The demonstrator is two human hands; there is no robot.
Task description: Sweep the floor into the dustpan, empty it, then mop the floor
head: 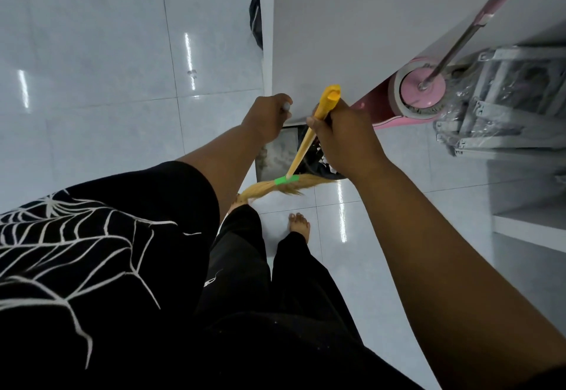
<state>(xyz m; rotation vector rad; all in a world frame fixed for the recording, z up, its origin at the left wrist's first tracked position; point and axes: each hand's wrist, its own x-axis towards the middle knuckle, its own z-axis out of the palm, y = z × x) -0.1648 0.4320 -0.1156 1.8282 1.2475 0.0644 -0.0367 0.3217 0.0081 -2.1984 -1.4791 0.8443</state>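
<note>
Black web-printed sleeve [92, 236], right hand [340, 141] with grip wrapped round yellow straw broom [300, 150], left hand [266, 116] with grip round grey handle tip [286, 106] left of broom, dull metal dustpan [277, 156] partly hidden behind broom, pink mop bucket [419, 95] to broom's right

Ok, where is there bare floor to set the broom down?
Free: the wide tiled floor left of the wall and left hand, and the tiles right of the bare foot. Crowded: along the wall, where dustpan, pink mop bucket and plastic-wrapped ladder stand.

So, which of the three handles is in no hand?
The steel mop handle with a pink grip, standing in the pink bucket. The right hand grips the yellow broom handle, the left hand a grey handle.
</note>
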